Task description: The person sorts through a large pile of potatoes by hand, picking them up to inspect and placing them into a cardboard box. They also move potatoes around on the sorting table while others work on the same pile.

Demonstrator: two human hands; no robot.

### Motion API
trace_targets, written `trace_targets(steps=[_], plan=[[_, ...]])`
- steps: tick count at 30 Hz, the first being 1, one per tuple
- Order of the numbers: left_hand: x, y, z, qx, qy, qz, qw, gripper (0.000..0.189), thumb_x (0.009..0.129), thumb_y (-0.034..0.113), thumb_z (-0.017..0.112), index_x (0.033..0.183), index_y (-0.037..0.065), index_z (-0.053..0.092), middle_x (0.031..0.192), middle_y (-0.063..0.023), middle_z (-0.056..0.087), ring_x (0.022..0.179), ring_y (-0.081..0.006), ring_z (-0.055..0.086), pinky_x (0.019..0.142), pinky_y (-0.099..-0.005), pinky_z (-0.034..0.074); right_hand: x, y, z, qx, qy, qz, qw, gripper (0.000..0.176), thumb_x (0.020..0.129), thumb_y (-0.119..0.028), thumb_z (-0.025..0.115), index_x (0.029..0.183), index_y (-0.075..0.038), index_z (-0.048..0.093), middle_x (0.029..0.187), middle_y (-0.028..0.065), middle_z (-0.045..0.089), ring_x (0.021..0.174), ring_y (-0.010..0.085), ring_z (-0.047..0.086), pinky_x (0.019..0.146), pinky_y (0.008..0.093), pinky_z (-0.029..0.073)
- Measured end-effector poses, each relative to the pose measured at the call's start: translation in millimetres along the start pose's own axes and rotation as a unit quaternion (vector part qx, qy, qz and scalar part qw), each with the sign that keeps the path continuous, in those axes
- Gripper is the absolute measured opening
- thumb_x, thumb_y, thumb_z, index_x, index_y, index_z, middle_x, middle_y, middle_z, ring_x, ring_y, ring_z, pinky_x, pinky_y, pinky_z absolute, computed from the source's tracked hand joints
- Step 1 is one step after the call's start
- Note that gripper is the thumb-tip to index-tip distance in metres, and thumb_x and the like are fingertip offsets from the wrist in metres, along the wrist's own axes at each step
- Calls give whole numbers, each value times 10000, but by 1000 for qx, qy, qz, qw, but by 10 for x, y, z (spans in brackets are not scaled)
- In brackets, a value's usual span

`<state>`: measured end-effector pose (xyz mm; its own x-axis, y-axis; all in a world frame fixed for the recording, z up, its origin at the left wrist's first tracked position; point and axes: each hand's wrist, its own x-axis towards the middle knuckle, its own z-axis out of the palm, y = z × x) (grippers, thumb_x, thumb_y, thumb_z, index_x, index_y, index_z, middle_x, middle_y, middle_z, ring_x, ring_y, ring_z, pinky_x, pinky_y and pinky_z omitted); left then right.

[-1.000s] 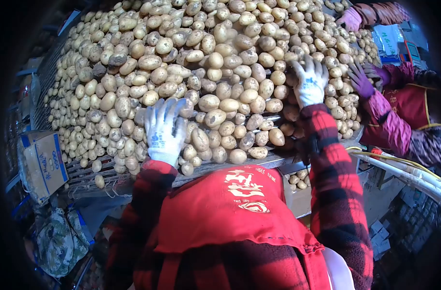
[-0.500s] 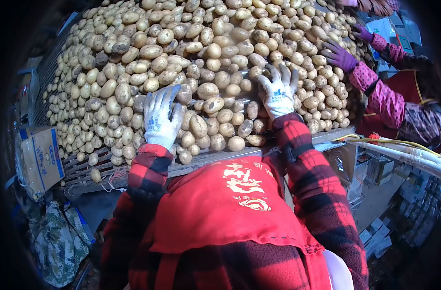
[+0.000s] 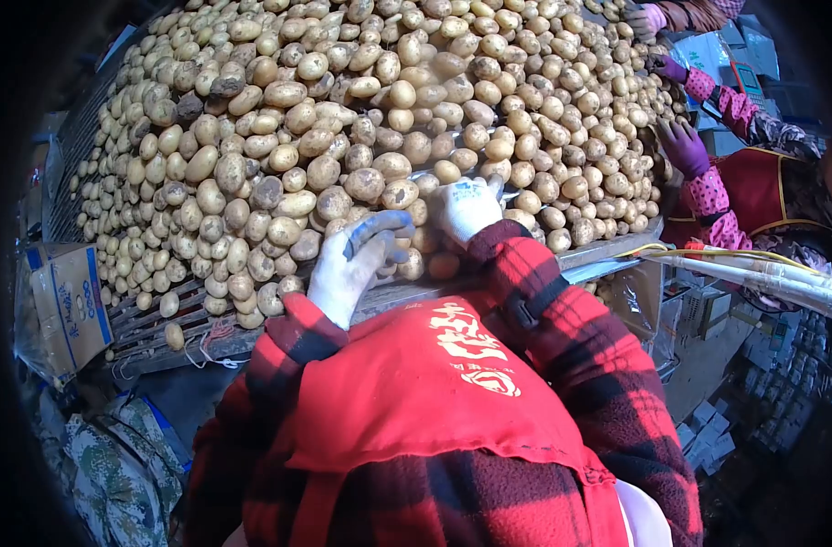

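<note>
A wide heap of pale, soil-marked potatoes [image 3: 325, 173] covers the slatted table in front of me. My left hand [image 3: 354, 266], in a white and grey glove, curls round potatoes at the near edge, its fingers bent to the right. Close by, my right hand [image 3: 469, 210] in a matching glove is bent inward among the potatoes, with its thumb up and most fingers hidden below. A few potatoes sit between both hands. Under my right hand, part of the shiny table surface shows.
A wooden edge board [image 3: 407, 292] borders the table before my red apron [image 3: 416, 392]. At left stands a cardboard box [image 3: 70, 305]. A co-worker's purple-gloved hand [image 3: 685, 148] is at the heap's right side. A white pipe with a yellow cable [image 3: 753, 273] runs at right.
Both my hands have drawn nearer to me and closer together, curling from spread fingers, and potatoes between them have shifted toward the edge. The co-worker's purple glove has moved right, off the heap.
</note>
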<state>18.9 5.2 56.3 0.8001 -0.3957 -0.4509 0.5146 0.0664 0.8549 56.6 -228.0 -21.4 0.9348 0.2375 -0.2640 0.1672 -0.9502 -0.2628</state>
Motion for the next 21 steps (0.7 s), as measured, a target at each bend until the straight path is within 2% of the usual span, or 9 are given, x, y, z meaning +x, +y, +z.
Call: trace_targets(steps=[4, 6, 7, 10, 11, 14, 18, 20, 21], plan=[[183, -224, -141, -269, -62, -93, 957, 607, 1057, 463, 618, 1523, 88, 515, 1415, -84, 620, 1152, -204, 658, 976, -373, 552, -99, -39, -321, 230, 150, 60, 960, 243, 900, -231, 698, 1114, -174, 798, 1048, 105, 763, 1055, 320, 689, 981, 506, 464], [201, -268, -135, -400, -77, -157, 900, 658, 1030, 539, 625, 1517, 110, 513, 1372, -91, 620, 1163, -217, 653, 948, -368, 546, -163, -5, -567, 281, -7, -134, 950, 227, 909, -171, 704, 1111, -140, 802, 1097, 97, 778, 1136, 326, 685, 991, 493, 506], [215, -117, 5, -387, -28, -160, 908, 623, 1051, 471, 621, 1554, 136, 469, 1235, -41, 624, 1207, -206, 605, 932, -339, 549, -216, -135, -744, 317, -32, -173, 932, 229, 876, -98, 721, 1087, -127, 805, 1159, 116, 760, 1184, 327, 673, 1013, 462, 520], [299, -356, -184, -470, -145, -135, 860, 540, 1066, 340, 617, 1538, 123, 472, 1263, -35, 624, 1198, -188, 585, 882, -282, 530, 74, -156, -854, 419, 31, -107, 901, 305, 884, -96, 730, 1181, -153, 771, 1500, 197, 556, 1337, 369, 580, 1113, 459, 478], [309, -338, -214, -509, -169, -144, 831, 487, 1070, 269, 615, 1516, 115, 493, 1309, -40, 625, 1169, -181, 592, 850, -254, 516, 312, -119, -798, 292, 125, -109, 942, 342, 894, -172, 736, 1236, -185, 748, 1489, 205, 559, 1341, 392, 560, 1161, 501, 412], [292, -136, -178, -350, -106, -191, 911, 464, 1043, 204, 631, 1479, 91, 522, 1358, -61, 627, 1117, -193, 626, 852, -272, 524, 1060, -107, -432, 75, 267, -192, 942, 369, 879, -263, 756, 1247, -239, 740, 1453, 189, 553, 1369, 404, 492, 1226, 594, 283], [277, -203, -184, -410, -69, -171, 894, 387, 1004, 137, 637, 1382, 66, 594, 1299, -95, 661, 1153, -250, 654, 1017, -407, 552, 1913, 310, -402, -90, 221, -284, 929, 299, 864, -270, 737, 1162, -253, 735, 1412, 80, 601, 1329, 376, 550, 1181, 656, 301], [219, -169, -234, -417, -48, -150, 895, 306, 1004, 137, 633, 1301, 61, 625, 1255, -90, 667, 1180, -266, 650, 1049, -460, 542, 2043, 465, -788, -8, 253, -207, 945, 163, 857, -264, 710, 1016, -234, 725, 1366, 91, 594, 1366, 356, 513, 1150, 656, 312], [192, -164, -251, -421, -45, -141, 895, 298, 1005, 140, 635, 1292, 60, 625, 1248, -87, 667, 1183, -267, 649, 1052, -464, 541, 2273, 821, -795, -90, 276, -168, 942, 174, 864, -283, 696, 1033, -261, 733, 1396, 106, 583, 1373, 354, 506, 1145, 653, 313]])
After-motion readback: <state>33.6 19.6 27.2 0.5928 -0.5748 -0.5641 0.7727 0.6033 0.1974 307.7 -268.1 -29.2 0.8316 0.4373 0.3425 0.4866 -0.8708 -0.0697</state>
